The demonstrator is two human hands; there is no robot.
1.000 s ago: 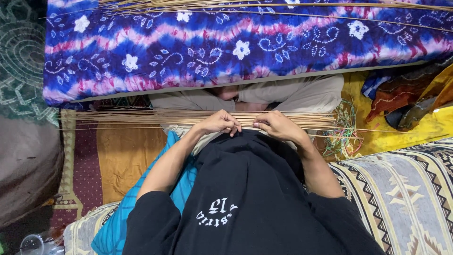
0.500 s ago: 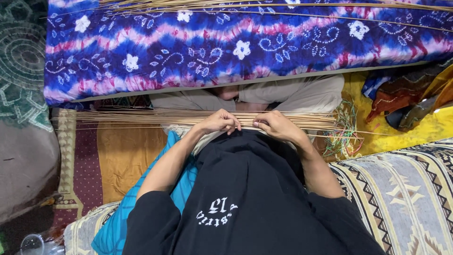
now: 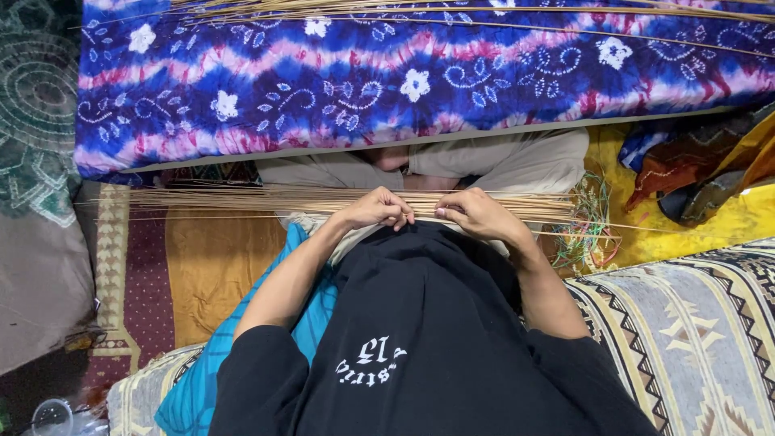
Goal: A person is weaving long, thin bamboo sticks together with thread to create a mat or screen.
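Both hands are clamped on a long bundle of thin tan sticks [image 3: 242, 200] lying across the lap: left hand [image 3: 375, 210] at 9 o'clock of the right hand [image 3: 476, 214], fingers curled tight around the bundle. At 12 o'clock sits a purple tie-dye mattress [image 3: 363, 81]

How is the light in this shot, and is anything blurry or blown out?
Head view: soft, even indoor light, no hard shadows; left hand and right hand on the thin sticks look sharp; a small bright patch shows on the yellow cloth at the right edge; the lower left corner falls dark.
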